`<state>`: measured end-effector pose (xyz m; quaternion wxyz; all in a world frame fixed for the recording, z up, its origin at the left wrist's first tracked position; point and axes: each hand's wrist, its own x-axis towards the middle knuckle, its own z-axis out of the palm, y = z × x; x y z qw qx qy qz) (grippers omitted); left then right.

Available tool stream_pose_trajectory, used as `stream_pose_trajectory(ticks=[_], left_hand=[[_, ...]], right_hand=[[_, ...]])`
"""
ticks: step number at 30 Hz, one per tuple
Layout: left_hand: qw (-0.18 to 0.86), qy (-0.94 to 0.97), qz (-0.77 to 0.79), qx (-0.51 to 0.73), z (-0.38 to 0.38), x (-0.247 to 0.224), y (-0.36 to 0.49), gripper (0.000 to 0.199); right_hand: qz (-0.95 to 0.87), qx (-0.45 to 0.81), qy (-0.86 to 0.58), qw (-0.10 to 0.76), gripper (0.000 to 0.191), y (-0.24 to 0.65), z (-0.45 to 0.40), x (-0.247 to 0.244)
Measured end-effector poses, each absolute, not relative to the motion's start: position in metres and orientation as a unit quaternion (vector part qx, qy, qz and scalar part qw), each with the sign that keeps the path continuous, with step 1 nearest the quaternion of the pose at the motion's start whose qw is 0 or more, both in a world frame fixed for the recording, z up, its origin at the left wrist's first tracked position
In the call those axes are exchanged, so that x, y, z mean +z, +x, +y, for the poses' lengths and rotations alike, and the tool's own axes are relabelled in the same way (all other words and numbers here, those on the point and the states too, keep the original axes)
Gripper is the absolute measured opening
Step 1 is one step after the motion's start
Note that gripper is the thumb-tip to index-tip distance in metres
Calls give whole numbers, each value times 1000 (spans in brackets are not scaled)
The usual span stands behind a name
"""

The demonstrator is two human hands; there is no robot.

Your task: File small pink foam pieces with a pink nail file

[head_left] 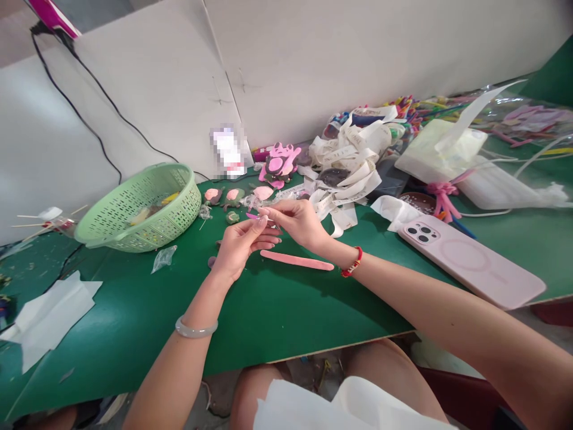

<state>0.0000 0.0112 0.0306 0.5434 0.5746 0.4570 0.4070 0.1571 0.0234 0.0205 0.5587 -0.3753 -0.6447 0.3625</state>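
My left hand [244, 249] and my right hand [293, 222] meet above the green table [286, 316]. Fingers of both pinch a thin pink clay sliver [252, 216], partly hidden by them. A long pink clay strip [296, 260] lies just below my right hand, apart from it. Beyond my fingertips sit a few pink-and-green clay pieces [235, 195], and a small green clay lump [232, 217] lies nearest my left hand. A pink clay figure [278, 164] stands farther back.
A green plastic basket [138, 209] with scraps stands to the left. A heap of white paper strips [347, 173] rises behind my hands. A pink-cased phone [470, 261] lies on the right. White paper [49, 313] lies at the front left, and the table edge runs above my lap.
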Motion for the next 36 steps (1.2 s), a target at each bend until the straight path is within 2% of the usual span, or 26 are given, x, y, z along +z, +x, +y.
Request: stream_pose_trajectory(ticks=[5, 10, 14, 18, 22, 29, 36], left_hand=[[534, 550, 480, 425, 15, 29, -1, 50], [546, 499, 481, 470, 18, 29, -2, 48], [522, 507, 480, 490, 21, 27, -6, 44], [489, 538, 477, 494, 24, 27, -11, 44], [472, 532, 481, 513, 30, 26, -19, 45], [479, 507, 479, 533, 36, 28, -25, 39], [432, 493, 507, 560, 42, 34, -35, 42]], right_hand=[[-659, 394, -369, 524, 52, 161, 27, 20], [-667, 414, -363, 502, 31, 163, 29, 19], [-720, 340, -361, 485, 18, 165, 30, 15], [-768, 236, -347, 483, 20, 170, 37, 11], [-763, 205, -379, 483, 21, 178, 44, 13], [-704, 300, -417, 491, 26, 180, 43, 20], [-658, 391, -403, 502, 26, 180, 42, 21]])
